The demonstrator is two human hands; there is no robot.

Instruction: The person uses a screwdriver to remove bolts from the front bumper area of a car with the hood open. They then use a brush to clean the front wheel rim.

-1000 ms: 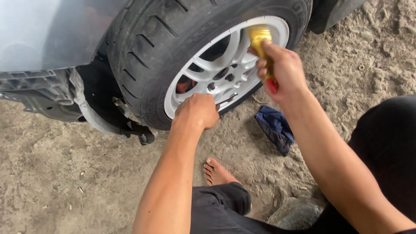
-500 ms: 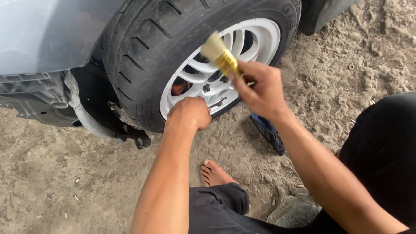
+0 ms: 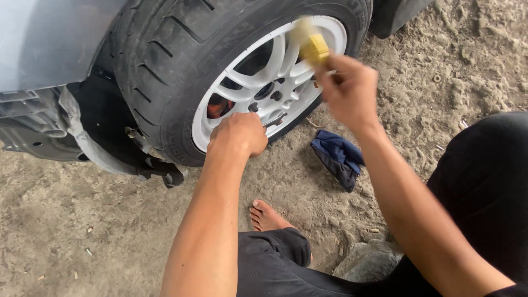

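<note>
- Far out to the left of the left hand sits the grey car body panel [image 3: 49,38], with the torn black wheel-arch liner [image 3: 104,143] hanging below it.
- Next comes the black tyre [image 3: 159,66], chunky tread facing us, just left of and above the left hand.
- Left hand [image 3: 237,133] now: curled into a tight fist, knuckles up, pressed against the lower edge of the white alloy wheel [image 3: 258,82], right where rim meets rubber. Whether anything is inside that fist, I cannot tell.
- Just above the left hand, dark lug nuts [image 3: 276,96] ring the hub, and an orange-red glint shows through the spokes up and to its left.
- Below the left hand, past the forearm, a bare foot [image 3: 267,216] rests on the sandy ground [image 3: 82,220], with a black trouser leg [image 3: 275,264] folded beneath it.
- Between the two hands and lower down, a dark blue cloth [image 3: 336,157] lies crumpled on the dirt, close to the tyre's foot.
- Right hand [image 3: 349,91]: fingers closed around a yellow brush [image 3: 312,47], which pokes up and left from the grip, blurred, its tip against the upper spokes of the wheel.
- Below the right forearm, a grey stone [image 3: 368,261] sits in the dirt; off to the right, a black-clad knee [image 3: 484,170].
</note>
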